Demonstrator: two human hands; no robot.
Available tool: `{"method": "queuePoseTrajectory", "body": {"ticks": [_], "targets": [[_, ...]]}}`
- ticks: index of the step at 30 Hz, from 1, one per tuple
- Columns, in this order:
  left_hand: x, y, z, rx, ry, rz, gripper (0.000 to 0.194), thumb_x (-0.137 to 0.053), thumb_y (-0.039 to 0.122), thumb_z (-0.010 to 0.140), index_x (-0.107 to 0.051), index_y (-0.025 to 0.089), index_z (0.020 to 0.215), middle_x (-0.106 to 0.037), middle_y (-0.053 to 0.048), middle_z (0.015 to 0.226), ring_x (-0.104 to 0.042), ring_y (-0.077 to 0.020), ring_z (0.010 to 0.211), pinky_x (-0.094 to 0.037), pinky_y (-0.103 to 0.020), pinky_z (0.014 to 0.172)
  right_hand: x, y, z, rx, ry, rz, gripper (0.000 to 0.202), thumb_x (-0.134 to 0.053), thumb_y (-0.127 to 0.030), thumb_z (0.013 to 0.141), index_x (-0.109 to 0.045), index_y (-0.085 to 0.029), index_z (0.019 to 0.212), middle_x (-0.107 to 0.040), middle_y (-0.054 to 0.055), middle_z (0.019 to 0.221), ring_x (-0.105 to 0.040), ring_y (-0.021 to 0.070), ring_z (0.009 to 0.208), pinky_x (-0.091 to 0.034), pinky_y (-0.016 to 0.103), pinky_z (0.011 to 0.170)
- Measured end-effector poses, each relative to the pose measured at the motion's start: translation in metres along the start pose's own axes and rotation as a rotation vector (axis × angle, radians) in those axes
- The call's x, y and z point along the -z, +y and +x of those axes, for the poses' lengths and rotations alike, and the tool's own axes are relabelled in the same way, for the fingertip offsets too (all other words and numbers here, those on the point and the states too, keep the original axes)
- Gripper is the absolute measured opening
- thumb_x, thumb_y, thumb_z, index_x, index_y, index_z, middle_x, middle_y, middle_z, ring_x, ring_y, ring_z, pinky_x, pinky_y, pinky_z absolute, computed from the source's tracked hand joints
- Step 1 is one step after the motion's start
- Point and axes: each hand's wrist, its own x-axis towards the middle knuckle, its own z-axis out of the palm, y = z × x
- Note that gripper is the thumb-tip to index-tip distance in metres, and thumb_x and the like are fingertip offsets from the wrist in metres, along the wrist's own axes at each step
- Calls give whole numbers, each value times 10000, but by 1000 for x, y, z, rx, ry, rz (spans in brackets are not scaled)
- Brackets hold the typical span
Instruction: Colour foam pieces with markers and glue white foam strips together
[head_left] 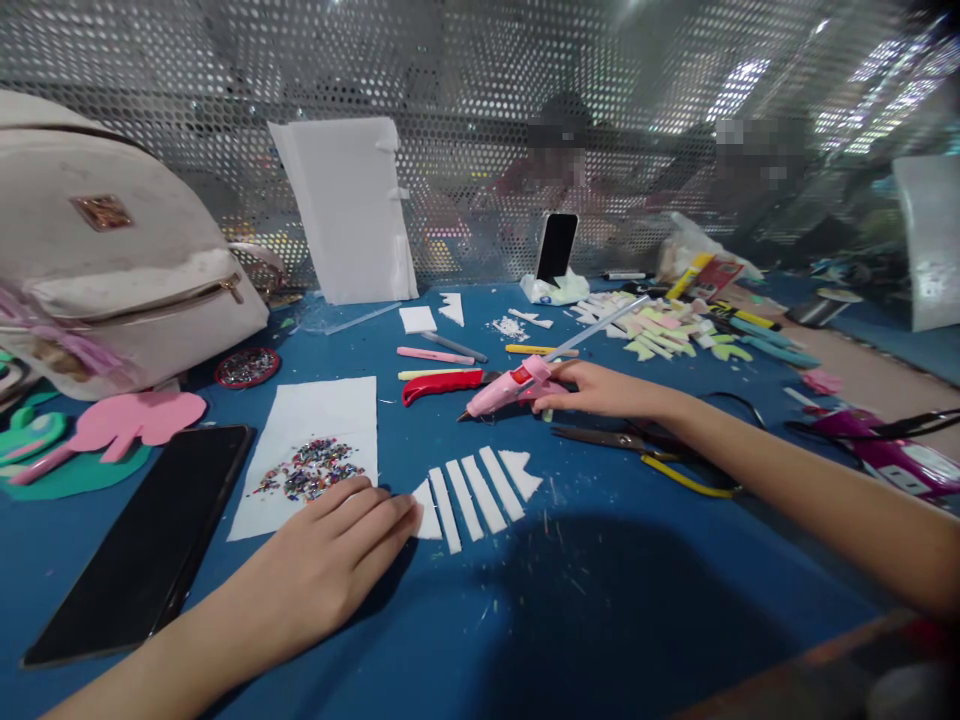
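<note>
My right hand (pixel 600 390) is closed round the grip of a pink hot glue gun (pixel 504 390). A clear glue stick (pixel 596 328) sticks out of its back, and its nozzle points left and down, just above the blue tabletop. My left hand (pixel 341 550) lies on the table with its fingers stretched out and its fingertips at a pointed white foam piece (pixel 428 512). Its thumb is hidden. Several white strips (pixel 466 497) and a notched end piece (pixel 520 473) lie in a row beside it, forming a fish-like outline. Colourful beads (pixel 315 468) are heaped on white paper (pixel 330 402).
Behind the glue gun lie a red-handled cutter (pixel 442 384) and pens (pixel 441 355). Scissors (pixel 600 437) are under my right forearm. A black tablet (pixel 142 540), pink foam shape (pixel 142 418) and white backpack (pixel 112 250) stand left. Foam scraps (pixel 660 325) and a phone (pixel 556 246) are farther back.
</note>
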Motion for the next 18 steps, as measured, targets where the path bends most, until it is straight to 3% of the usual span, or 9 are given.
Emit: {"method": "queuePoseTrajectory", "body": {"ticks": [8,13,18], "targets": [[-1,-1,-2,-5,-15,-5,381,-334,39,1030,-603,44,1300,-696,-147,1114,-617,-258,1019,-462,-450,957,7,6,-7,-4,180,178,474,-671,-596,839,-709,-140,966,-710,105,937,-605,195,792,-449,318,707],[-3,0,-4,16,-12,-8,383,-348,39,1025,-587,54,1324,-691,-148,1132,-618,-259,1033,-467,-454,961,18,12,-18,-20,303,265,484,-681,-603,830,-658,-160,1024,-684,84,931,-563,157,732,-438,302,677],[-4,1,-6,29,-11,-15,384,-375,35,1012,-580,67,1334,-686,-148,1141,-621,-257,1049,-462,-450,984,33,28,-30,-54,358,304,484,-743,-592,777,-645,-153,954,-663,79,911,-556,161,748,-446,307,680]]}}
